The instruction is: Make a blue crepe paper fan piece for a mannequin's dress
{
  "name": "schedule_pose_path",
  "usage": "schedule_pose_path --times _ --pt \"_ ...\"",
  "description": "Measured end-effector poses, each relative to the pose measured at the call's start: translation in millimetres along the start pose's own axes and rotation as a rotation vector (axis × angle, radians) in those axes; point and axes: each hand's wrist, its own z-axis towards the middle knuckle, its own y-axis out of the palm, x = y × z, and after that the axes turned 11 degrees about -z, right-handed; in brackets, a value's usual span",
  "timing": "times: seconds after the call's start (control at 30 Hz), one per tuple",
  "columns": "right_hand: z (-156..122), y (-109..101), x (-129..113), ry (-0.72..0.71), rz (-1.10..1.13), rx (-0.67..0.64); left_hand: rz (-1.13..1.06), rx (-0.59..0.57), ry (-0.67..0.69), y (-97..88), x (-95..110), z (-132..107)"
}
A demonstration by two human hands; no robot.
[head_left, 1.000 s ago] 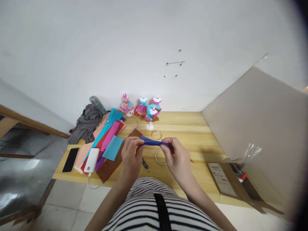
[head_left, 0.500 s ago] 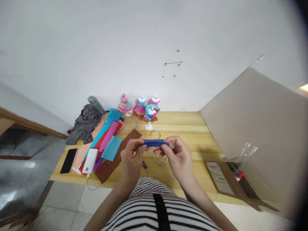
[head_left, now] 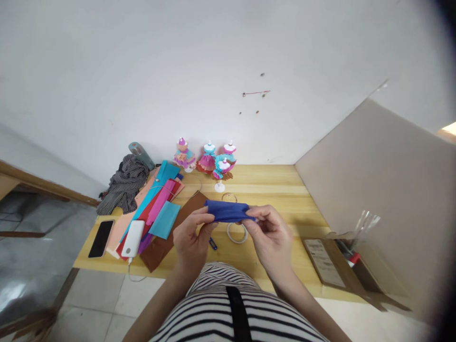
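A strip of dark blue crepe paper [head_left: 228, 211] is stretched level between my two hands, above the wooden table. My left hand [head_left: 192, 233] pinches its left end between thumb and fingers. At the other end, my right hand [head_left: 270, 233] is closed on the paper, thumb in front. Below the strip lie a white ring-shaped roll [head_left: 245, 235], perhaps tape, and a small dark blue tool [head_left: 213, 243]. Just behind the paper is a thin ring [head_left: 229, 196], partly covered by it.
Several small paper-dressed figures [head_left: 184, 154] stand by the wall. To the left lie coloured paper sheets [head_left: 165, 219], a white power bank [head_left: 134, 238] with a cable, a phone [head_left: 101, 239], striped cloth [head_left: 124, 187] and a bottle [head_left: 140, 154]. An open cardboard box [head_left: 326, 263] sits at right.
The blue paper was a narrow folded band and now shows a wider, flatter face. My hands have moved slightly apart.
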Motion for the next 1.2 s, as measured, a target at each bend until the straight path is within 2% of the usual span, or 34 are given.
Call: schedule_pose_path --times 0.13,0.2,0.47,0.67,0.8,1.03,1.2 --pt "0.0 -0.7 -5.7 0.110 0.113 -0.167 0.022 0.005 -0.006 -1.1 -0.9 -0.7" --pt "-0.6 -1.0 -7.2 0.142 0.142 -0.205 0.017 0.013 -0.014 -0.9 -0.5 -0.7" --pt "2.9 -5.1 -4.2 -0.057 0.004 -0.034 0.053 0.016 -0.095 -0.6 6.4 0.1" --pt "2.9 -7.3 -2.4 -0.021 -0.028 -0.023 0.032 -0.039 -0.118 -1.3 6.6 0.6" --pt "2.4 -8.6 -3.3 0.053 0.036 -0.094 0.033 -0.049 -0.074 -2.1 7.2 2.2" --pt "5.3 -11.5 -6.5 -0.070 0.049 -0.048 0.011 -0.064 -0.025 -3.4 6.6 2.4" --pt "5.3 -11.7 -9.4 -0.079 0.060 -0.055 -0.094 -0.076 -0.016 -3.6 6.6 3.8"
